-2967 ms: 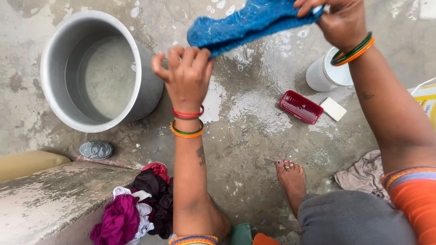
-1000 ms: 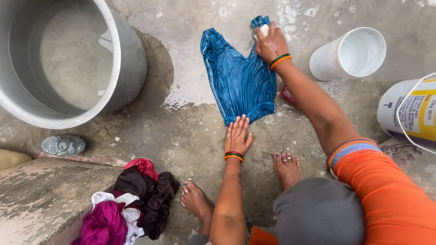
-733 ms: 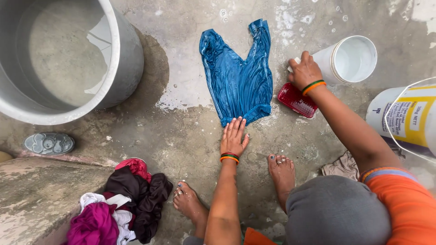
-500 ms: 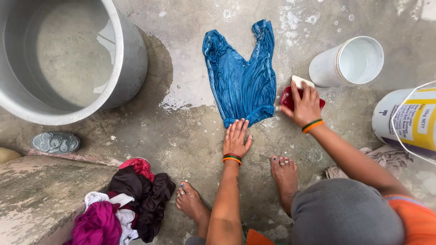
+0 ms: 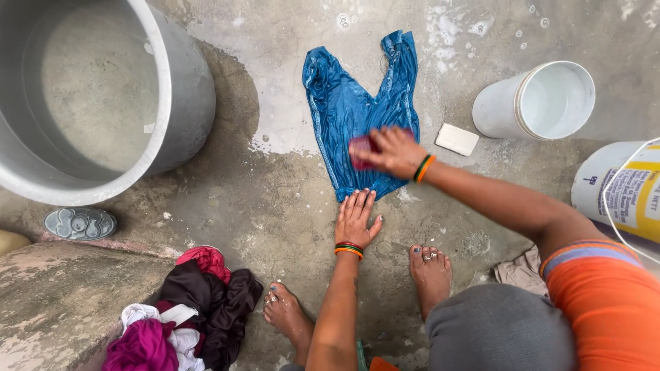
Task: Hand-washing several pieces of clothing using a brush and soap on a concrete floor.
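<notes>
Over blue cloth (image 5: 361,113), right hand (image 5: 388,151) now.

Large metal tub (image 5: 185,103) at ten o'clock; white mug (image 5: 509,110) on its side and soap bar (image 5: 457,139) at two; yellow-white bucket (image 5: 619,189) at three; clothes pile (image 5: 185,309) at seven.

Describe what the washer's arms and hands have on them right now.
Both forearms are bare, with no gloves. The left hand has a stack of red, green and orange bangles at the wrist. The right hand has green and orange bangles. An orange sleeve with a blue-striped cuff covers the right upper arm.
</notes>
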